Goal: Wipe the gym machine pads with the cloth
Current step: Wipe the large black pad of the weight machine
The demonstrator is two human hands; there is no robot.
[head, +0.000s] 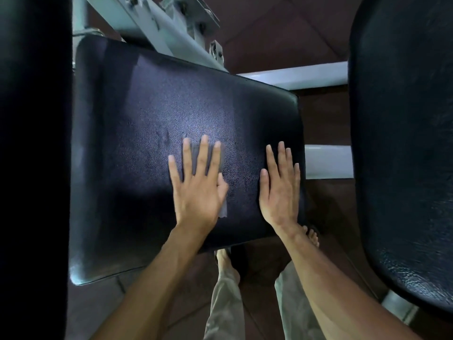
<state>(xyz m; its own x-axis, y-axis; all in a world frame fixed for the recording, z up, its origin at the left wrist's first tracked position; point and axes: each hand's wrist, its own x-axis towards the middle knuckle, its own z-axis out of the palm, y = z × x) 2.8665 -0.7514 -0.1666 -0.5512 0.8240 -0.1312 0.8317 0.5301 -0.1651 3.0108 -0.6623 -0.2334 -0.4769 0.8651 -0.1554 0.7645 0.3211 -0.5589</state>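
Three black pads are in view: a wide central pad (pixel 171 114) filling the middle, a second pad (pixel 407 133) running down the right edge, and a third pad (pixel 31 143) along the left edge, dark and hard to read. White frame tubes (pixel 326 161) of the machine show between and above them. Two hands lie on the central pad. The left hand (pixel 198 185) presses flat with fingers spread, pinning one grey cloth (pixel 215 160) that peeks out between the fingers and beside the thumb. The right hand (pixel 279 185) rests palm down near the pad's right edge, fingers straight and together, holding nothing. Two feet (pixel 224 261) stand on the floor below.
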